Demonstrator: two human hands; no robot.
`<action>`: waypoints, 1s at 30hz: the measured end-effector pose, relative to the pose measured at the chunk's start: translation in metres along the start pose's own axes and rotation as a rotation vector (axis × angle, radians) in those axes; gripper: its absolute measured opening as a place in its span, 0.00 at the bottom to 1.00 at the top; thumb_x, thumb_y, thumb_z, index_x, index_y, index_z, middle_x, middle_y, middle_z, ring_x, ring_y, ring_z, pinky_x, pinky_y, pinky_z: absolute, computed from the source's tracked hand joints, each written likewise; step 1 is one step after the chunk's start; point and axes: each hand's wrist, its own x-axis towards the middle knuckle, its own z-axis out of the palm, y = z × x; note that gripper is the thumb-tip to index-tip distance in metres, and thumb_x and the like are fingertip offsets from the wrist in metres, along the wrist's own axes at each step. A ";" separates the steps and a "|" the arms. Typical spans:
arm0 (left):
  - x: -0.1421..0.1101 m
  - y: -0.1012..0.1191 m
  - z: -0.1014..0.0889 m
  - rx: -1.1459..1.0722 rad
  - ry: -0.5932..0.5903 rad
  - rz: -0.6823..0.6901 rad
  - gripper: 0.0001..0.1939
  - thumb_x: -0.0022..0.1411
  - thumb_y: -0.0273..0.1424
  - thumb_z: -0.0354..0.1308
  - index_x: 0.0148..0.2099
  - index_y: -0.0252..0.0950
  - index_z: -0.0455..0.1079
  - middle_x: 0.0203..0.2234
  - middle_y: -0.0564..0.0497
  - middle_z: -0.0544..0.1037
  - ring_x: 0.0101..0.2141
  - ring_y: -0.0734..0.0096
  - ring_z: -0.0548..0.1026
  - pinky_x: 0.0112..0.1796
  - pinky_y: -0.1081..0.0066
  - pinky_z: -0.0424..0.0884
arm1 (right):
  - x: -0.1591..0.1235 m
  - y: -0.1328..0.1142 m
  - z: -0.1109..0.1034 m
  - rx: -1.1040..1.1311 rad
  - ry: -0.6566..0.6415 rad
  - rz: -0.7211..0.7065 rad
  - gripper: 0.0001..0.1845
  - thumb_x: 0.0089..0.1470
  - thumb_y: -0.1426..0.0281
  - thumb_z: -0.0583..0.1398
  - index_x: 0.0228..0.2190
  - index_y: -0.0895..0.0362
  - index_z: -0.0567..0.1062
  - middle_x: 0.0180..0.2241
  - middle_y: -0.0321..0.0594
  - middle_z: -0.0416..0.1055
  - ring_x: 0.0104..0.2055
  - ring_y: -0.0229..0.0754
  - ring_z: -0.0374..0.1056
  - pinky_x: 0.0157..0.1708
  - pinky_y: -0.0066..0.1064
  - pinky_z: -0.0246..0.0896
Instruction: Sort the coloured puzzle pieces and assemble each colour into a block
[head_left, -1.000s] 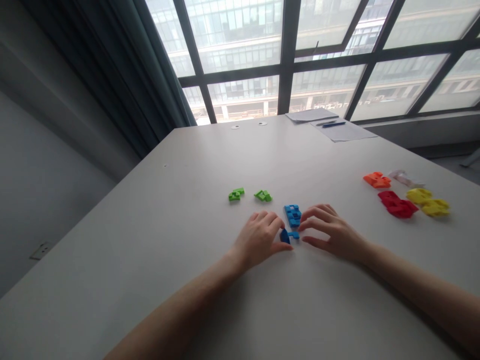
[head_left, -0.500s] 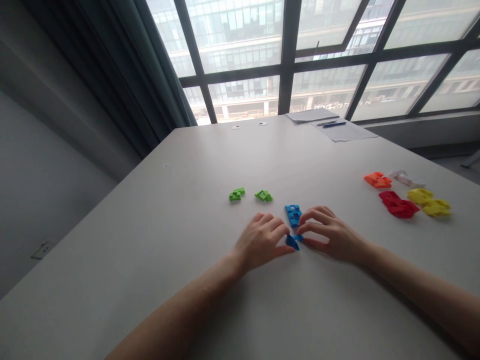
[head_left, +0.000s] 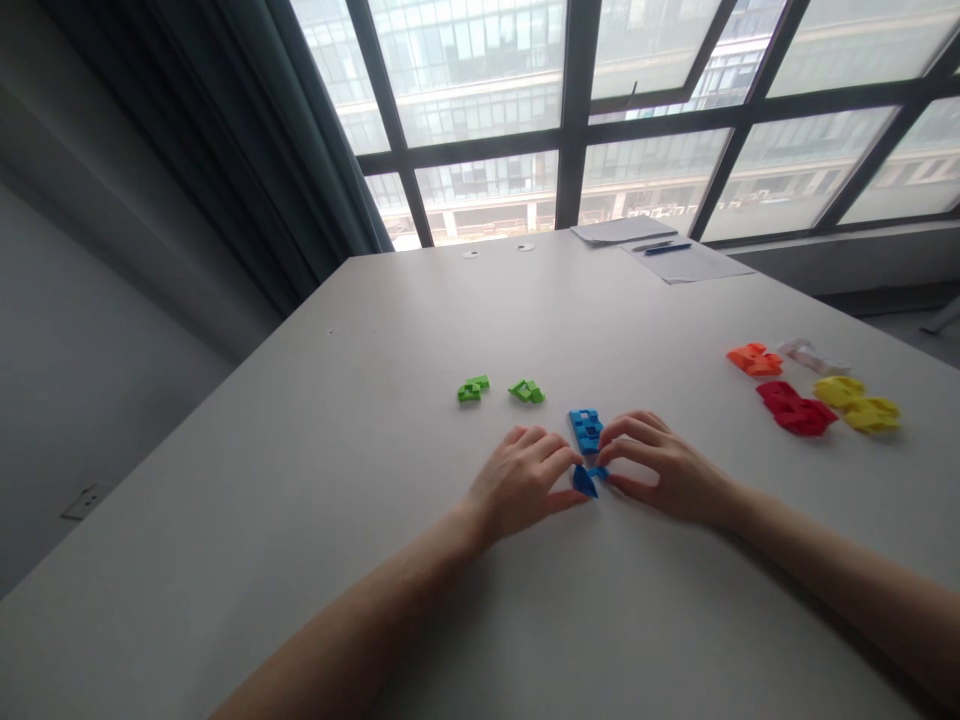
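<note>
Blue wedge (head_left: 584, 481) is just right of center, lower half of frame, low over the table (head_left: 360, 430) or on it; can't tell which. Left hand (head_left: 525, 472) has it pinched, fingers above, thumb on the near side. Small blue tab (head_left: 598, 473) sits right at the wedge's upper right; can't tell if the 2 are joined. Right hand (head_left: 667, 466) has thumb and fingers curled around the tab's right end, tips at it; can't tell if it's actually gripping. Blue block (head_left: 586, 431), with square gaps in it, lies flat just above the wedge in frame, right by the right hand's fingertips; contact there unclear. Next out, 2 green clusters up and left of the block: the nearer green cluster (head_left: 526, 391), then the far green cluster (head_left: 472, 389), a bit apart. Right side of frame, well apart from the hands: red piece (head_left: 795, 409), yellow pieces (head_left: 856, 404) just right of it, orange piece (head_left: 754, 359) above, clear bag (head_left: 814, 357) beside the orange. Papers (head_left: 694, 262) at the table's far end, upper right, blue pen (head_left: 667, 249) on top. Window (head_left: 487, 80) across the top, dark curtain (head_left: 300, 150) upper left, wall outlet (head_left: 84, 502) at left edge, lower half.
</note>
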 end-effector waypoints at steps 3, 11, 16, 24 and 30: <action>0.000 0.001 -0.001 0.008 0.014 0.000 0.16 0.66 0.45 0.53 0.47 0.38 0.69 0.41 0.49 0.77 0.42 0.65 0.71 0.46 0.65 0.64 | 0.001 -0.001 -0.001 0.013 0.018 0.009 0.04 0.56 0.70 0.61 0.36 0.52 0.74 0.39 0.42 0.74 0.44 0.44 0.68 0.46 0.40 0.63; 0.000 0.002 -0.001 0.000 0.047 -0.055 0.14 0.66 0.40 0.55 0.50 0.38 0.66 0.42 0.48 0.77 0.44 0.64 0.72 0.46 0.64 0.66 | 0.004 -0.004 -0.003 0.060 0.081 0.062 0.04 0.58 0.70 0.60 0.37 0.51 0.73 0.37 0.41 0.75 0.42 0.44 0.69 0.44 0.40 0.64; 0.000 0.002 0.000 -0.036 0.059 -0.082 0.16 0.66 0.40 0.55 0.52 0.38 0.64 0.44 0.48 0.77 0.44 0.63 0.72 0.46 0.63 0.66 | 0.004 -0.003 -0.004 0.097 0.112 0.107 0.04 0.58 0.69 0.60 0.38 0.51 0.73 0.38 0.43 0.73 0.42 0.45 0.69 0.44 0.40 0.66; 0.000 0.001 0.000 -0.047 0.045 -0.100 0.17 0.66 0.42 0.55 0.52 0.38 0.64 0.44 0.47 0.76 0.45 0.63 0.72 0.47 0.62 0.66 | 0.004 -0.004 -0.005 0.118 0.114 0.110 0.04 0.57 0.69 0.61 0.37 0.51 0.74 0.38 0.43 0.73 0.42 0.45 0.70 0.44 0.40 0.68; 0.000 -0.001 0.002 -0.047 0.014 -0.081 0.16 0.64 0.42 0.57 0.48 0.38 0.67 0.43 0.48 0.76 0.44 0.63 0.72 0.47 0.63 0.65 | 0.003 -0.002 -0.001 0.075 0.038 0.061 0.04 0.56 0.69 0.61 0.36 0.51 0.73 0.39 0.43 0.72 0.44 0.44 0.68 0.46 0.40 0.66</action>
